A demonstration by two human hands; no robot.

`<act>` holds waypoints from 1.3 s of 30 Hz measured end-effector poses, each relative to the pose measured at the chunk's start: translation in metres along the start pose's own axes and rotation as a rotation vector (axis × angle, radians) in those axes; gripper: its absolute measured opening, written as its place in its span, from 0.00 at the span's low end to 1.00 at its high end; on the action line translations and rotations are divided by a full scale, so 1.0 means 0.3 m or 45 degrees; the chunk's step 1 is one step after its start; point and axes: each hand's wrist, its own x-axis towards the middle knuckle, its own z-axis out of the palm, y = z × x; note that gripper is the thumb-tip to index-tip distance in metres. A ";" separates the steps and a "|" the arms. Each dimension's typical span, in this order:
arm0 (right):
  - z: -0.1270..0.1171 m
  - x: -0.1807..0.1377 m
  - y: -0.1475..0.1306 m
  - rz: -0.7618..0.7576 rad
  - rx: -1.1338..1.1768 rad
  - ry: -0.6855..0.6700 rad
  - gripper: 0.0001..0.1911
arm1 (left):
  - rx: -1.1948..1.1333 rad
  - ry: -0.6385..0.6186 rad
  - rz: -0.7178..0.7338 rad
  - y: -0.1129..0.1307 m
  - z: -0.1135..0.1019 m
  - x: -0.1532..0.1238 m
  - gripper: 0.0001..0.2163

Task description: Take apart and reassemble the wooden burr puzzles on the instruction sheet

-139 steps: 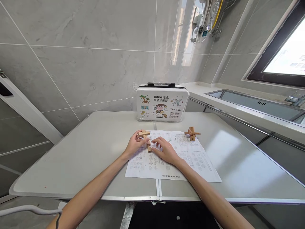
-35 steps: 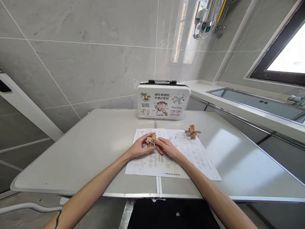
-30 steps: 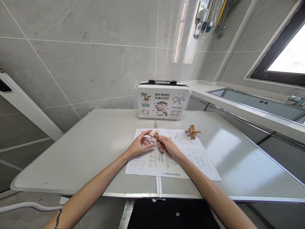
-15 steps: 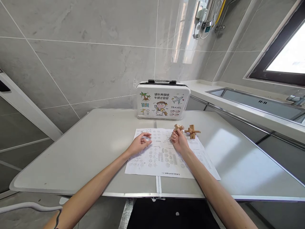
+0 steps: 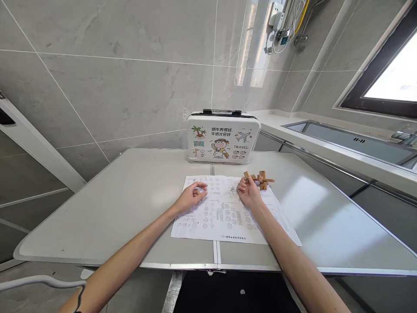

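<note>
My right hand [image 5: 248, 192] is curled around a small wooden puzzle [image 5: 246, 175] at the far right part of a printed instruction sheet [image 5: 228, 213]. Only the top of that puzzle shows above my fingers. It sits right beside a second wooden cross-shaped puzzle [image 5: 263, 180] standing on the sheet's far right corner. My left hand [image 5: 190, 198] rests on the left part of the sheet with fingers loosely curled and thumb touching the forefinger; nothing shows in it.
A white cartoon-printed case [image 5: 223, 138] with a black handle stands at the far edge of the grey folding table [image 5: 114, 204], against the tiled wall. A counter with a sink [image 5: 345, 141] runs along the right, under a window.
Both hands were together on the small wooden puzzle at the sheet's middle. My right hand has carried it to the right, next to the cross-shaped puzzle, while my left hand stayed on the sheet.
</note>
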 end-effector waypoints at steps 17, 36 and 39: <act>0.007 -0.004 0.010 -0.044 -0.337 -0.097 0.19 | 0.027 0.009 0.019 0.000 0.000 0.001 0.21; 0.016 -0.016 0.032 0.047 -0.400 -0.171 0.12 | 0.063 -0.004 -0.016 0.005 0.003 0.001 0.22; 0.017 -0.016 0.032 0.043 -0.418 -0.166 0.13 | 0.059 -0.004 -0.021 0.008 0.004 -0.001 0.22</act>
